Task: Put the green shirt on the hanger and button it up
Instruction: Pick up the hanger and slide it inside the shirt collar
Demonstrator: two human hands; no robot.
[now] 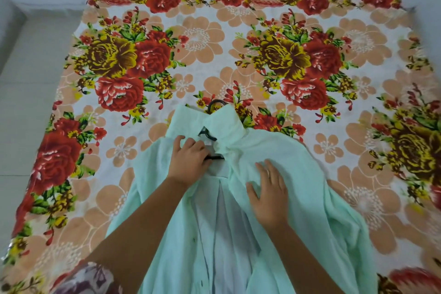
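Observation:
A pale green shirt (298, 174) lies face up on the bed, collar pointing away from me, its front open down the middle. A black hanger (214, 104) sits inside it; only the hook above the collar and a bit of the bar at the neck opening show. My left hand (191, 162) is at the neck opening, fingers curled around the hanger bar and the left collar edge. My right hand (269, 191) rests flat, fingers spread, on the shirt's right chest panel. I cannot see the buttons clearly.
The shirt lies on a flowered bedsheet (214, 43) in red, yellow and peach that covers the whole bed. A pale tiled floor (31, 79) runs along the left edge of the bed. My patterned sleeve shows at the bottom left.

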